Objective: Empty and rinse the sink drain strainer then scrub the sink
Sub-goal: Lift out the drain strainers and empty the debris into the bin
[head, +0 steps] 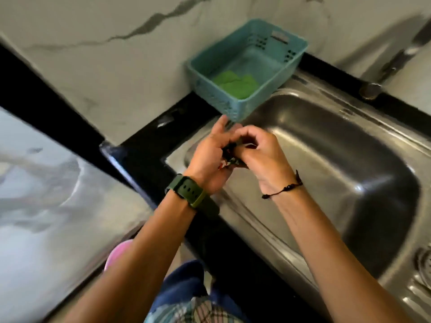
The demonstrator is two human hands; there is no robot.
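Observation:
Both my hands meet over the left rim of the steel sink (326, 164). Between them is a small crumpled dark thing (229, 157) with red, white and green bits; what it is I cannot tell. My left hand (210, 157), with a green watch on the wrist, grips it from the left. My right hand (258, 155), with a black cord bracelet, curls its fingers over it from the right. The drain strainer is not in view. A green scrub pad (235, 83) lies inside a teal plastic basket (205, 85) at the sink's back left corner.
A tap (394, 64) rises at the back right, blurred. Black countertop (144, 148) borders the sink on the left and front. A ribbed draining area (422, 283) shows at the lower right. Marbled wall tiles stand behind. Something pink (119, 252) lies low beside my left forearm.

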